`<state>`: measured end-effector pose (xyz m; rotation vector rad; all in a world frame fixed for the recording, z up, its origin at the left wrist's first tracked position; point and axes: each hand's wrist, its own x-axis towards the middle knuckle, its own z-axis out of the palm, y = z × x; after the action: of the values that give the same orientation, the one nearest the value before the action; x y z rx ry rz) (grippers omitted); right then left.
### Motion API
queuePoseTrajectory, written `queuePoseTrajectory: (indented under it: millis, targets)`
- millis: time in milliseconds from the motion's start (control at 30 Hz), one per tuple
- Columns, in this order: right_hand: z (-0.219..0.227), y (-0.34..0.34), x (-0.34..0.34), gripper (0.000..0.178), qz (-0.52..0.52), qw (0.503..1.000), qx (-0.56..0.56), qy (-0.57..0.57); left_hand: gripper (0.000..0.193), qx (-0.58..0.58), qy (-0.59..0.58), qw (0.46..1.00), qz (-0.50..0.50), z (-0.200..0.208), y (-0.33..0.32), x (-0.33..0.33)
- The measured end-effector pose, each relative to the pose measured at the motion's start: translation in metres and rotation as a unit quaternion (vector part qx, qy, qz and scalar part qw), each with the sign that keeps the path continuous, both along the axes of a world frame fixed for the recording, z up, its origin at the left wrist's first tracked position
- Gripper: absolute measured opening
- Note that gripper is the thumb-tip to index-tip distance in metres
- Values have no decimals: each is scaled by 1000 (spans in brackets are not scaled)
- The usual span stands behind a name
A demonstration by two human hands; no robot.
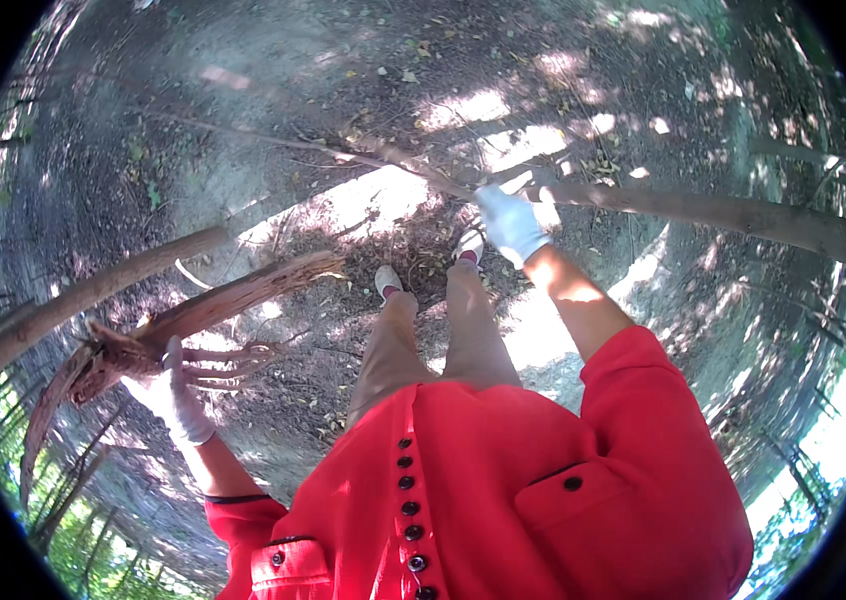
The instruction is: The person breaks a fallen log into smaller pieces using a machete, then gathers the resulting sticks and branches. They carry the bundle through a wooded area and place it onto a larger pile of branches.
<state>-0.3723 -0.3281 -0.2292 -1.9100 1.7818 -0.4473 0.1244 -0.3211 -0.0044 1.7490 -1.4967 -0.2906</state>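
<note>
My left hand [171, 396], in a white glove, is closed around a bundle of dead wood at the left. The bundle includes a thick, split reddish-brown branch [243, 298] with a gnarled end and several thinner sticks [228, 368]. Ahead of my feet, my right hand [511, 224], gloved too and slightly blurred, is closed on the near end of a long thin branch [328, 152]. That branch stretches away to the far left along the ground. My right fingers are partly hidden by the back of the glove.
A thick fallen trunk [703, 207] runs from near my right hand to the right edge. Another log [93, 290] lies at the left, beyond the bundle. My shoes [389, 281] stand on dirt with dry leaves and sun patches. Thin stems [73, 490] rise at the lower left.
</note>
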Motion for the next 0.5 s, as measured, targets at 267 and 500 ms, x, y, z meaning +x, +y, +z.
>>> queuePoseTrajectory:
  millis: [267,500]
  targets:
    - [-154,56,24,8,57,990,113,57,48,166,20,983,80,-35,9,49]
    - [-299,35,17,17,58,950,265,157,42,156,-53,977,132,9,-22,128]
